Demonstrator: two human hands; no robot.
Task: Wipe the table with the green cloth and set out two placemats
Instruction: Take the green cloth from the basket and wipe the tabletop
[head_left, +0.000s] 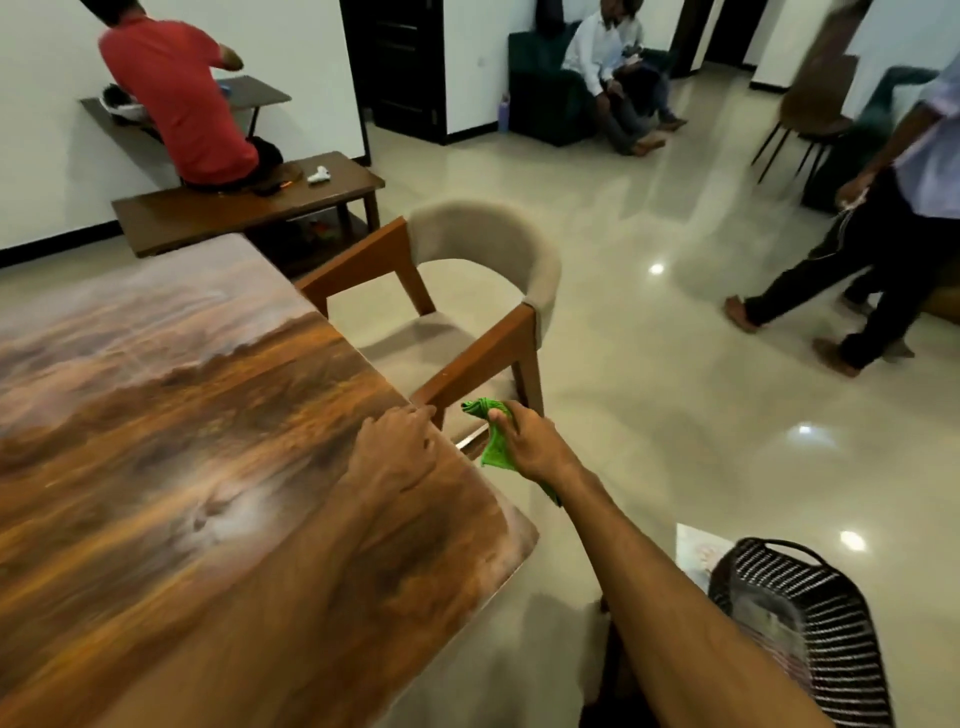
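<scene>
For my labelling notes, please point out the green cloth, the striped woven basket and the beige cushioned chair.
green cloth (493, 451): head view, hanging fold.
striped woven basket (844, 623): head view, side wall.
beige cushioned chair (498, 228): head view, curved backrest.

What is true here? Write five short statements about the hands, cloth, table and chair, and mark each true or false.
1. The right hand grips the green cloth. True.
2. The green cloth lies spread on the table. False: it hangs bunched in the hand, past the table's edge.
3. The left hand rests on the table near its edge. True.
4. Two placemats lie on the table. False: none shows on it.
5. Someone sits in the chair beside the table. False: its seat is vacant.
</scene>
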